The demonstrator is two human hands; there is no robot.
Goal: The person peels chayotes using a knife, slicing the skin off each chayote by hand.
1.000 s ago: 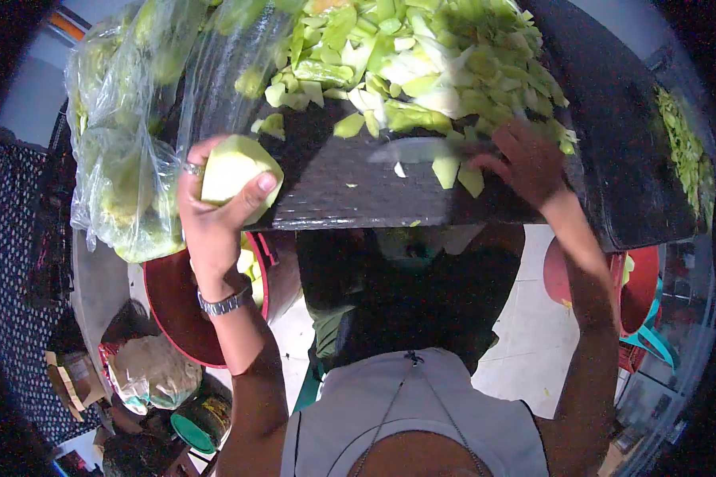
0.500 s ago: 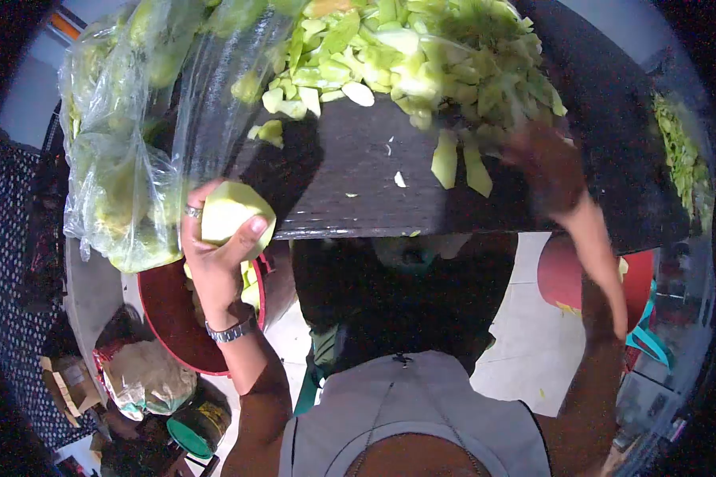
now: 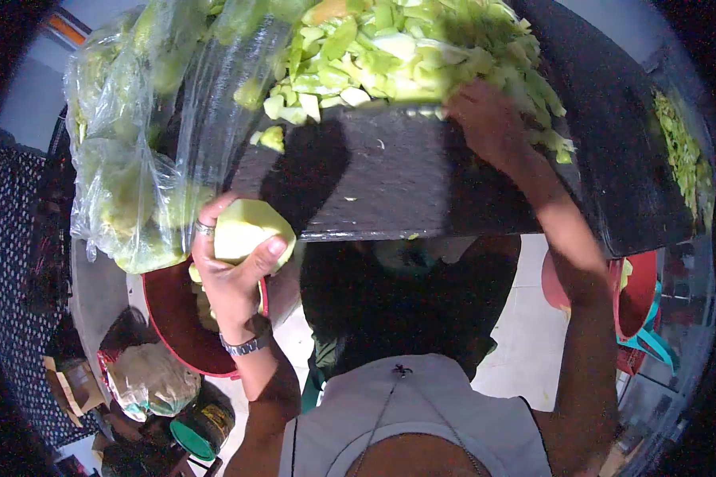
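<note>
A person's left hand (image 3: 232, 278), with a ring and a metal-banded wristwatch (image 3: 247, 345) on its wrist, grasps a peeled, pale green vegetable (image 3: 247, 229), thumb across its near side. The vegetable is at the near edge of a dark work surface (image 3: 374, 179), beside a clear plastic bag (image 3: 127, 179) of green produce. The right hand (image 3: 489, 127) reaches to the near edge of a heap of green peelings (image 3: 358, 60); blur makes it impossible to tell whether it grips anything. Below the left hand is a red bucket (image 3: 175, 326); another red container (image 3: 638, 294) is under the right forearm.
</note>
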